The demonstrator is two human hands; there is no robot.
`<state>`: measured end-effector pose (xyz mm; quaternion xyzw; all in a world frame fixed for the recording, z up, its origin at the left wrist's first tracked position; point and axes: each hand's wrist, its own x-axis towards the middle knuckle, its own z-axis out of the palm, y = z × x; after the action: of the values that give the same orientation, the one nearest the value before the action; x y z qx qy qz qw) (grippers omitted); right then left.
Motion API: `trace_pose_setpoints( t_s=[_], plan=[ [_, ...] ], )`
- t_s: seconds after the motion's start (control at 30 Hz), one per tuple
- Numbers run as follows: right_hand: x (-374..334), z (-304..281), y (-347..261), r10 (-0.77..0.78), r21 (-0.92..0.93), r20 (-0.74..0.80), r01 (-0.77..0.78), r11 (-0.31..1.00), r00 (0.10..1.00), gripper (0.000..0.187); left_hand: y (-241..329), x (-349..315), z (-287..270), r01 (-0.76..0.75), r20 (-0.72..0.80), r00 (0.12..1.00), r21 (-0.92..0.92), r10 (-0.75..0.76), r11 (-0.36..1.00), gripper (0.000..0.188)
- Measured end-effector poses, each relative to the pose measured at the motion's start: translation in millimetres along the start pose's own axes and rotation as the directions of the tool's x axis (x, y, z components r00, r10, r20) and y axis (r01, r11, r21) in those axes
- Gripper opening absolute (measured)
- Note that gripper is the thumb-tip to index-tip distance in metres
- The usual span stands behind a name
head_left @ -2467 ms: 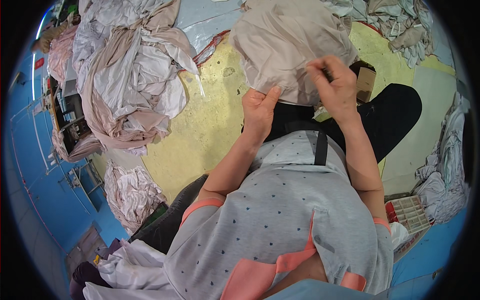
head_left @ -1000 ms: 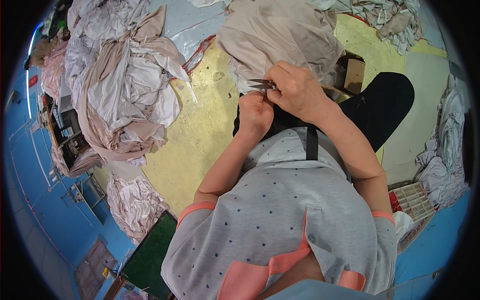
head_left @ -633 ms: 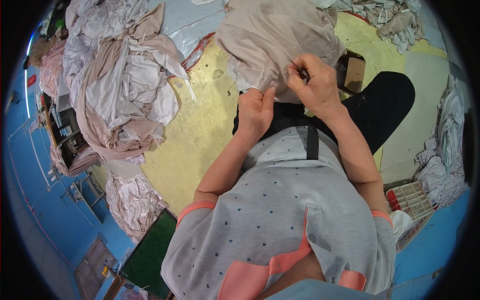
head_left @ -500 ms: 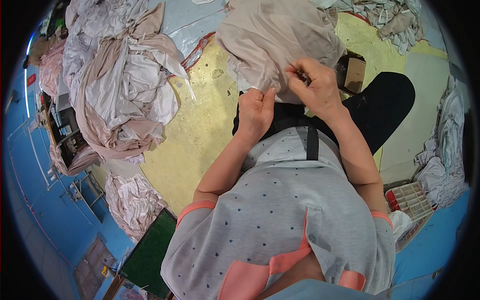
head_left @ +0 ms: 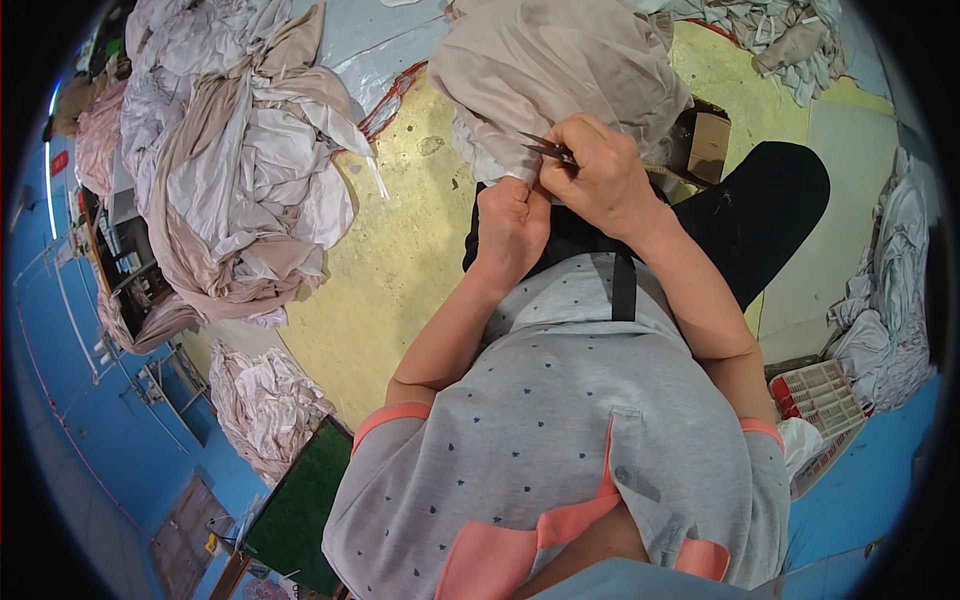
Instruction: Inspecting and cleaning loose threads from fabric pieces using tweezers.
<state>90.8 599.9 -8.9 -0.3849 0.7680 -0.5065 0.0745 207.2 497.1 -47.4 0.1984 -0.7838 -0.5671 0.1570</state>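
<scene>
A large beige cloth (head_left: 550,70) with a paler white part lies bunched over my lap and the floor in front of me. My left hand (head_left: 512,222) is closed on its near edge, thumb and fingers pinching it. Just to the right, my right hand (head_left: 598,175) is wrapped round a pair of dark thread snips (head_left: 550,150). The two pointed blades stick out to the left, slightly apart, above the cloth beside my left fingers. Most of the snips' handle is hidden in my palm.
A big heap of white and beige cloth (head_left: 250,160) lies on the left, with a smaller pile (head_left: 265,405) below it. More cloth (head_left: 795,45) is at the far right. An open cardboard box (head_left: 708,145) stands beside my right knee; a plastic crate (head_left: 820,400) sits lower right.
My right hand has moved left toward my left hand, and the snips' blades now show. The left hand keeps its hold on the cloth, almost unmoved.
</scene>
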Motion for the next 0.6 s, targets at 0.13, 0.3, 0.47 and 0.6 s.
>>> trace_pose_setpoints(
  t_s=[0.13, 0.3, 0.47, 0.6],
  plan=[
    [0, 2, 5, 0.013, 0.026, -0.057, -0.011, 1.000, 0.998, 0.014, 6, 2, 0, 0.055, -0.003, 0.998, -0.090, -0.055, 0.994, 0.017],
    [-3, -1, 16, 0.083, 0.064, -0.140, -0.075, 0.995, 0.987, 0.012, 5, 2, -4, 0.145, 0.034, 0.989, -0.171, -0.142, 0.974, 0.016],
    [-11, -15, -1, 0.135, 0.075, 0.010, -0.136, 0.988, 0.991, 0.023, 13, 2, -5, 0.173, 0.048, 0.985, -0.222, -0.167, 0.959, 0.006],
    [-20, -17, -3, 0.103, 0.057, 0.082, -0.108, 0.993, 0.991, 0.029, 19, 4, -5, 0.145, 0.073, 0.989, -0.283, -0.129, 0.948, 0.012]
  ],
)
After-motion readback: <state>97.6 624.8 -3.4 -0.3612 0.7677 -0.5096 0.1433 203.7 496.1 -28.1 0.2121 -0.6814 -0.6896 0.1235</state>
